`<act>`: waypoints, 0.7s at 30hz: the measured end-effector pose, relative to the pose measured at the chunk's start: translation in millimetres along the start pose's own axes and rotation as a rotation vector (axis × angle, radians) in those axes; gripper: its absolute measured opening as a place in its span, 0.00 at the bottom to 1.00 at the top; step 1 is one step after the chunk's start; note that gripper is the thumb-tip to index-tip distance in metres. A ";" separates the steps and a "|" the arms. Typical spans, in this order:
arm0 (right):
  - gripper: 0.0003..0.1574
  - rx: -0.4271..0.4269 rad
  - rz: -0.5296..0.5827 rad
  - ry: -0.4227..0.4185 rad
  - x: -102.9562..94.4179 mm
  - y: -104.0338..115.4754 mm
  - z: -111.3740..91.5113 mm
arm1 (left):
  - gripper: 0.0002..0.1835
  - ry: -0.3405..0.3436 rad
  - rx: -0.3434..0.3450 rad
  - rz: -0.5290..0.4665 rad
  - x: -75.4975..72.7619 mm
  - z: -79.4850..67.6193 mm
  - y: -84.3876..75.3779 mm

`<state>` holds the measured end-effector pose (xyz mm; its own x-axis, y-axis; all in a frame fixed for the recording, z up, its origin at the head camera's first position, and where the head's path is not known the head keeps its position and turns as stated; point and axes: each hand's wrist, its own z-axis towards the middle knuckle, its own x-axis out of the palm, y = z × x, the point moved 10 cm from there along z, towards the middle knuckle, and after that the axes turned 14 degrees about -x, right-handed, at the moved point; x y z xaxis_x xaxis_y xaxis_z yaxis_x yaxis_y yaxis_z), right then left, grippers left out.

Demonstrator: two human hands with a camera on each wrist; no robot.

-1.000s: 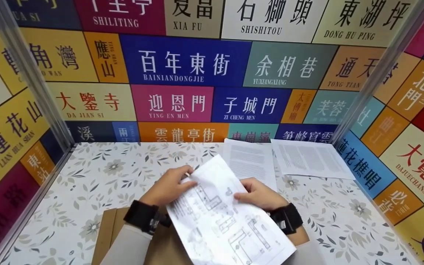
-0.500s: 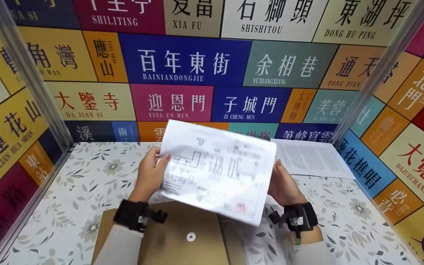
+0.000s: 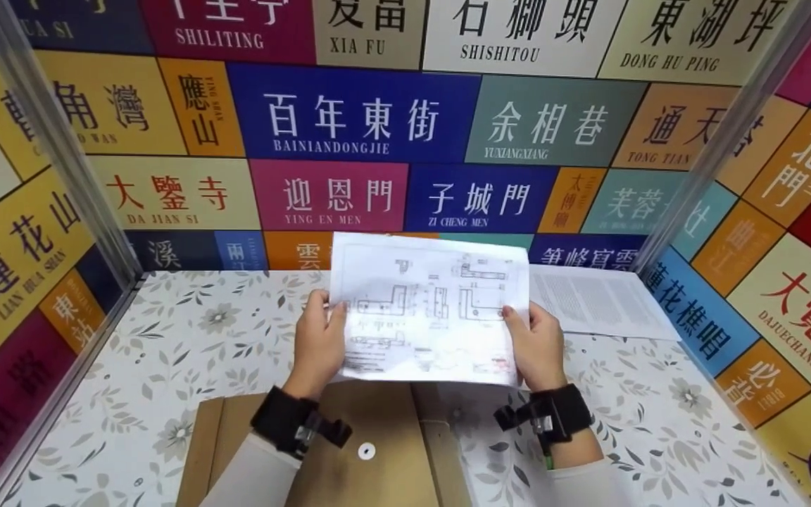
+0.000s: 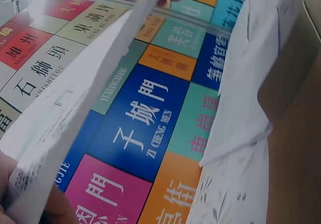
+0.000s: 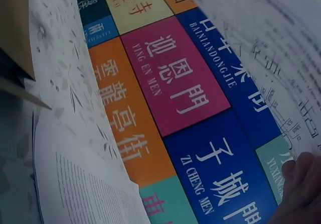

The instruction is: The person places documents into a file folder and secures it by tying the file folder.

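Note:
A sheet of paper (image 3: 434, 331) printed with line drawings is held up above the table, nearly level and facing me. My left hand (image 3: 319, 341) pinches its left edge, thumb on the printed side. At the right edge my right hand (image 3: 538, 345) pinches it the same way. In the left wrist view the paper (image 4: 75, 98) appears almost edge-on, with the left fingers in the lower left corner. The right wrist view shows the sheet (image 5: 281, 58) from behind the right fingers (image 5: 301, 184). Below it lies a brown document envelope (image 3: 356, 436) with a white round button.
A page of printed text (image 3: 599, 303) lies at the back right of the flowered table (image 3: 194, 331). Another text page (image 5: 85, 179) lies partly behind the held sheet. Walls with coloured name panels (image 3: 349, 116) enclose the back and sides.
The sheet has turned from a steep slant to nearly level, rising off the envelope. My right hand has moved from the sheet's upper edge to its right edge.

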<state>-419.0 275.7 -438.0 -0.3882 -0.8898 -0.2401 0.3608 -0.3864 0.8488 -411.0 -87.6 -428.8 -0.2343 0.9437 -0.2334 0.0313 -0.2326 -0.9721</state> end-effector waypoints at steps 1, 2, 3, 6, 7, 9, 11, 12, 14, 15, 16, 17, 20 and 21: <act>0.17 -0.026 0.001 -0.003 -2.8 1.8 1.2 | 0.12 0.020 -0.032 -0.007 2.3 0.9 2.4; 0.17 -0.039 0.016 -0.002 -5.4 2.9 2.3 | 0.12 0.036 -0.061 -0.011 4.2 1.7 4.4; 0.18 -0.045 0.040 -0.001 -8.2 4.4 3.2 | 0.12 0.048 -0.083 -0.014 6.0 2.6 6.4; 0.18 -0.024 0.113 -0.002 -19.1 9.2 6.1 | 0.10 0.103 -0.153 -0.027 12.7 4.9 11.1; 0.18 -0.013 0.132 0.000 -22.2 10.6 6.5 | 0.09 0.121 -0.175 -0.028 14.1 4.8 13.5; 0.18 -0.003 0.147 0.002 -30.7 13.5 8.1 | 0.08 0.159 -0.202 -0.043 17.0 4.0 16.3; 0.18 -0.006 0.136 -0.001 -41.5 16.2 10.2 | 0.07 0.175 -0.203 -0.025 17.8 2.8 16.1; 0.18 -0.009 0.121 -0.004 -47.7 16.9 11.2 | 0.06 0.175 -0.175 -0.007 17.5 1.8 13.5; 0.19 -0.014 0.069 -0.011 -62.1 16.2 12.2 | 0.05 0.190 -0.059 0.056 20.2 -0.8 4.9; 0.19 -0.022 0.031 -0.018 -70.0 15.0 12.0 | 0.04 0.210 0.025 0.110 24.1 -3.3 -0.4; 0.20 -0.027 -0.009 -0.022 -77.8 13.4 11.0 | 0.03 0.242 0.117 0.169 30.2 -7.7 -5.6; 0.21 -0.024 -0.051 -0.021 -85.3 10.6 9.6 | 0.02 0.281 0.221 0.233 37.9 -13.9 -10.4; 0.24 0.007 -0.183 0.001 -106.3 0.1 4.5 | 0.04 0.405 0.524 0.428 67.8 -40.3 -16.4; 0.25 0.019 -0.231 0.016 -112.2 -3.3 3.4 | 0.04 0.442 0.599 0.495 78.2 -49.7 -14.8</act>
<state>-379.5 377.6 -412.3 -0.4450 -0.7820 -0.4363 0.2478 -0.5757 0.7792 -381.5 1.3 -433.9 0.0714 0.6784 -0.7312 -0.5124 -0.6040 -0.6105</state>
